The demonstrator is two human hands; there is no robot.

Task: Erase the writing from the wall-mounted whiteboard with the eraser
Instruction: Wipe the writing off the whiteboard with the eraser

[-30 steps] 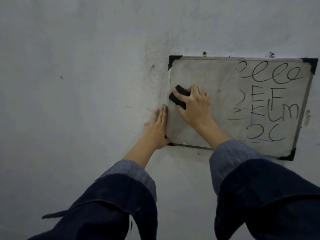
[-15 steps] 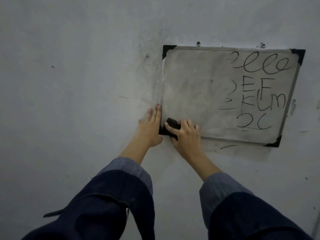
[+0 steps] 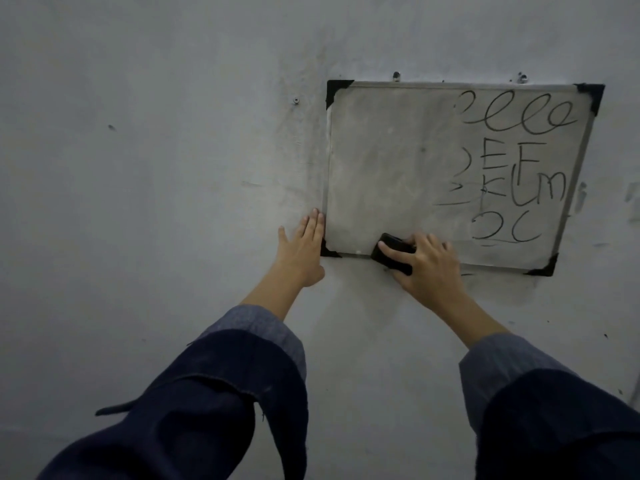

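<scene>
Whiteboard (image 3: 381, 161), black marker handwriting (image 3: 512, 174) on its 3 o'clock half: at 12 o'clock, cursive loops reading roughly "elle"; centre, "E F"; beneath, "K U m"; at 6 o'clock, roughly "2 C". Half-wiped strokes toward 9 o'clock are illegible.

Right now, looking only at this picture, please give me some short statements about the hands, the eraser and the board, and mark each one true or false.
1. The right hand holds the eraser at the bottom edge of the whiteboard. True.
2. The left hand holds a marker. False: it lies flat and empty on the wall, beside the board's lower left corner.
3. Writing remains on the board's right part. True.
4. The board's left part is full of letters. False: it is wiped, only smudged.
</scene>
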